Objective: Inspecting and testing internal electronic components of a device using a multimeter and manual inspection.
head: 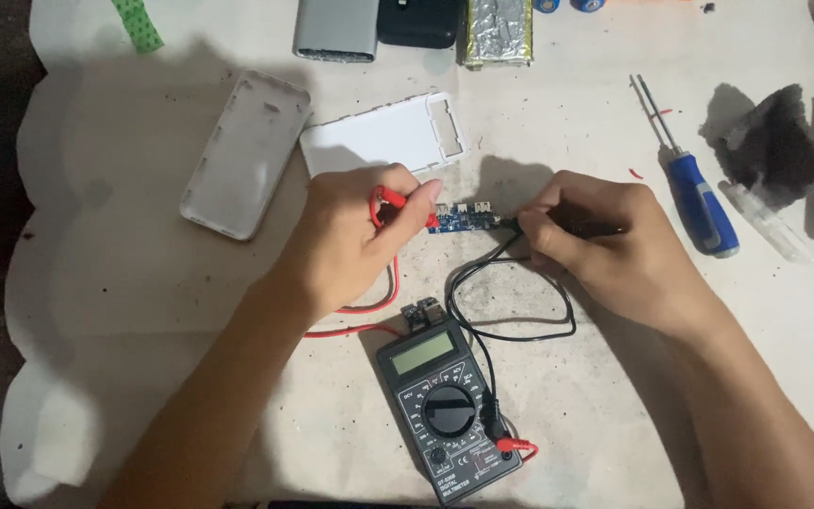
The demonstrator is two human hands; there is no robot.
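Note:
A small blue circuit board (464, 219) lies on the white work surface between my hands. My left hand (355, 236) grips a red probe (390, 198), its tip touching the board's left end. A black probe (584, 228) sits in my right hand (605, 247), its tip against the board's right end. Red lead (369, 311) and black lead (520, 311) run down to a dark grey multimeter (447, 405) with a round dial, lying near me. Its display looks blank.
Two white casing halves (245, 153) (390, 134) lie behind my left hand. A blue-handled screwdriver (694, 193) and metal tweezers (654, 113) lie at right beside dark sponge-like blocks (776, 137). A silver battery pack (497, 33), a grey box (336, 28) and a black box (416, 21) are at the far edge.

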